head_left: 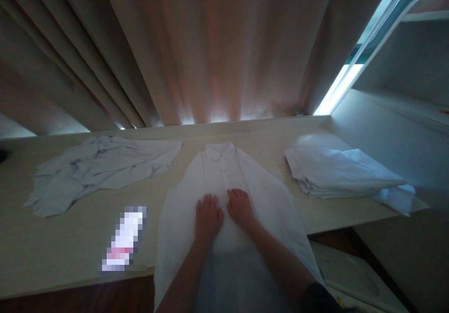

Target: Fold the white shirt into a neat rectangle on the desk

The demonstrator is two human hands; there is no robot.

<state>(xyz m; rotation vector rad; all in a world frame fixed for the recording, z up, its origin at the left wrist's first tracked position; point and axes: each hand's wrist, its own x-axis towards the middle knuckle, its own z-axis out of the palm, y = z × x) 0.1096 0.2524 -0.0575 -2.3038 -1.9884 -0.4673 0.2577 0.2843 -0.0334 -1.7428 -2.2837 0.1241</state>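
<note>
A white collared shirt [259, 182] lies spread front side up on the table, its collar toward the back and its lower part hanging over the front edge. My left hand [208, 217] rests flat on the shirt's chest, left of the button placket, fingers stretched forward. Just right of the placket, my right hand [241, 206] also lies on the fabric with its fingers out and slightly bent. Neither hand grips any cloth. The shirt's sleeves spread down along both sides.
A crumpled pale garment [101, 168] lies on the table [70, 252] at the left. Folded white garments [343, 172] are stacked at the right beside a side panel [386, 135]. A pixelated bright object [124, 240] is near the front left. Curtains [217, 51] hang behind.
</note>
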